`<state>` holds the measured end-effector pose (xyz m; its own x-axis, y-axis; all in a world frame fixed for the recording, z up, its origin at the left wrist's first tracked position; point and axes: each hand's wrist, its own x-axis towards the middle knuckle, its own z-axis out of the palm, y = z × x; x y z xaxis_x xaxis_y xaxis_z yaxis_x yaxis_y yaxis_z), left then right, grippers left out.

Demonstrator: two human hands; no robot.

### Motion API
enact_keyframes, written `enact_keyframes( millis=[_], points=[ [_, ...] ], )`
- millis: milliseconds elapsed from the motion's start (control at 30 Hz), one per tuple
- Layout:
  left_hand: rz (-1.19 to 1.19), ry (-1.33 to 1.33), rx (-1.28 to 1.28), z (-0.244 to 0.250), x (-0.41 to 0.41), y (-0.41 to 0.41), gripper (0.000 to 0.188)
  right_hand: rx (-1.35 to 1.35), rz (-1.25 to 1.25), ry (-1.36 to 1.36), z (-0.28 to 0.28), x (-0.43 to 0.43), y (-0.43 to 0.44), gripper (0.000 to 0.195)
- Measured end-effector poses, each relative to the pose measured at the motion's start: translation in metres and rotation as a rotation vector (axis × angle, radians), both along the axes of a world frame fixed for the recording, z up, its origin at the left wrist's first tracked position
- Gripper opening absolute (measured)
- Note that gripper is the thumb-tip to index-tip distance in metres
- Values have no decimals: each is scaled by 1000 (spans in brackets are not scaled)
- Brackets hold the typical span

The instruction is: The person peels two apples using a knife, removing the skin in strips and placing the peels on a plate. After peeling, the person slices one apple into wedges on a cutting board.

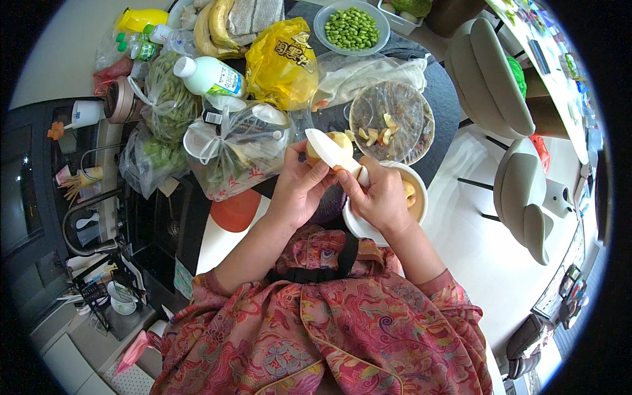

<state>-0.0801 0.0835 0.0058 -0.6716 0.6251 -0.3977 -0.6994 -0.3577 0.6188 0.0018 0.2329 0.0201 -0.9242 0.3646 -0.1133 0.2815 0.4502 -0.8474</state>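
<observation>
My left hand (302, 183) grips a round, pale yellow, peeled fruit or vegetable (344, 141), possibly a potato. In my right hand (384, 198) is a white-bladed knife (326, 148), its blade lying across the near face of that piece. Just beyond my right hand, a round dish covered in clear plastic (360, 101) carries several curled peelings (387, 129). Under my right wrist stands a white bowl (423, 200) holding liquid and a yellowish piece (409, 192), partly hidden by the hand. A dark purple round object (330, 203) shows between my forearms.
Left of my hands sit tied plastic bags of greens (170, 94), a packed clear bag (237, 158) and a pale bottle (210, 76). Farther back are a yellow bag (281, 64), bananas (219, 24) and a bowl of green beans (351, 29). Grey chairs (486, 79) stand right of the dark counter (447, 98).
</observation>
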Motion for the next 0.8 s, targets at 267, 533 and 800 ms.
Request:
enact_keyframes(
  millis=[267, 533, 800],
  points=[
    [17, -33, 82, -8, -3, 2, 64, 17, 78, 62, 12, 2, -5, 42],
    [90, -86, 43, -3, -6, 1, 58, 26, -21, 10, 19, 1, 0, 41],
    [0, -153, 217, -4, -15, -5, 47, 309, -133, -38, 15, -14, 41, 37]
  ],
)
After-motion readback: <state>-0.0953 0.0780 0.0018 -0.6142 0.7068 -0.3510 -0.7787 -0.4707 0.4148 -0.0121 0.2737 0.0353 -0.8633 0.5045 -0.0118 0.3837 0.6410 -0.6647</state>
